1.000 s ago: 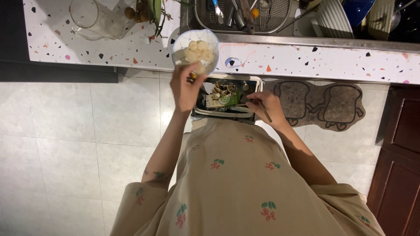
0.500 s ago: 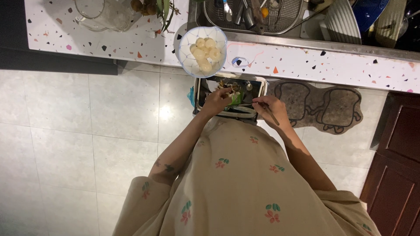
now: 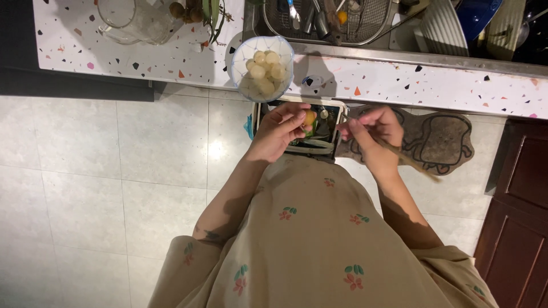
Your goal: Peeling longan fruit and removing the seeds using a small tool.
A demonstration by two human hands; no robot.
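Left hand (image 3: 281,130) is curled around a small round yellow-orange fruit (image 3: 309,118), pinched between the fingertips right over the dark rectangular bin with a white rim (image 3: 334,108) on the floor. Right hand (image 3: 374,132) is closed around a thin wooden-handled tool (image 3: 408,161) – the blade end is hidden, so can't tell what sort it is. Just above, at the edge of the speckled white terrazzo counter (image 3: 399,80), sits a clear round bowl of pale peeled fruit (image 3: 262,68) – well clear of both hands. A brown patterned floor mat (image 3: 445,142) lies beside the bin.
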